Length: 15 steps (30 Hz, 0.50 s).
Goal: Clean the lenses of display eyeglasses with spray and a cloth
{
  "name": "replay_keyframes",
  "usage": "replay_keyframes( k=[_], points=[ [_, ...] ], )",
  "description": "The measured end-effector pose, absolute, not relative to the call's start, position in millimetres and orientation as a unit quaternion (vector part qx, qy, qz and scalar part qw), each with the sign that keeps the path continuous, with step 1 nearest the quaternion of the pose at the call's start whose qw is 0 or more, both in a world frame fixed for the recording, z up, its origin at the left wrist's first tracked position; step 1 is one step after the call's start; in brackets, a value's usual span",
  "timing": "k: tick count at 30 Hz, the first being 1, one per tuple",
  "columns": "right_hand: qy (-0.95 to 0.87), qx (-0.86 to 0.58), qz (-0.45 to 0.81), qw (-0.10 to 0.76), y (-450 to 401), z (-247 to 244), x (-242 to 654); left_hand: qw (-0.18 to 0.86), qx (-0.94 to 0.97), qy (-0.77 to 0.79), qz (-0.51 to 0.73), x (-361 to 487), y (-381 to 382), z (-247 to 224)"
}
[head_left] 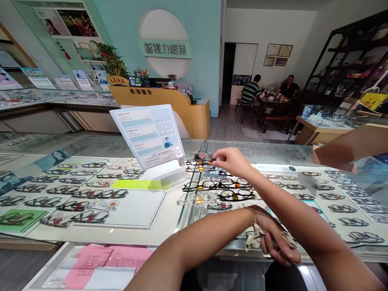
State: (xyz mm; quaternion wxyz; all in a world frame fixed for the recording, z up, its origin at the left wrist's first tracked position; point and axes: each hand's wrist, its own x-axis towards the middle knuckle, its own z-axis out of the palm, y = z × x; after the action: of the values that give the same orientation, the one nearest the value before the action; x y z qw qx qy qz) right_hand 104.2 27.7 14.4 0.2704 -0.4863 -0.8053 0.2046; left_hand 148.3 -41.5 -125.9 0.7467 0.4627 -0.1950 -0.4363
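The left hand [277, 238] grasps 1 cloth [254, 238] near the right forearm [287, 210]. The right hand [233, 161] touches 1 pair of glasses [202, 156] at the counter [260, 150]; grip cannot be confirmed.

Counter top [266, 154]: glass, glossy, reflective. Black eyeglass frames [233, 197], 5 o'clock: shiny, plastic look. Cloth [254, 238], 5 o'clock: matt, crumpled. Pink sheets [91, 258], 7 o'clock: smooth paper. Cashier desk [194, 117], 11 o'clock: smooth, wood look.

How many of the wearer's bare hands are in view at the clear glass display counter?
2. The right hand is at dark-framed eyeglasses toward the counter's far side; the left hand holds a crumpled off-white cloth near its front edge.
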Motion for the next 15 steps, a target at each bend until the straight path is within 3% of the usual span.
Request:
replay_keyframes(
  k=[4, 9, 15],
  points=[
    [-0.669, -0.456, 0.4, 0.43, 26, 3, 168, 0.768, 0.446, -0.168, -0.428, 141, -42, -120],
    [-0.515, -0.371, 0.535, 0.558, 18, -25, 213, 0.771, 0.437, -0.139, -0.442, 140, -41, -117],
    [-0.444, -0.29, 0.614, 0.585, 22, -48, 231, 0.763, 0.465, -0.135, -0.429, 138, -44, -103]
  ],
)
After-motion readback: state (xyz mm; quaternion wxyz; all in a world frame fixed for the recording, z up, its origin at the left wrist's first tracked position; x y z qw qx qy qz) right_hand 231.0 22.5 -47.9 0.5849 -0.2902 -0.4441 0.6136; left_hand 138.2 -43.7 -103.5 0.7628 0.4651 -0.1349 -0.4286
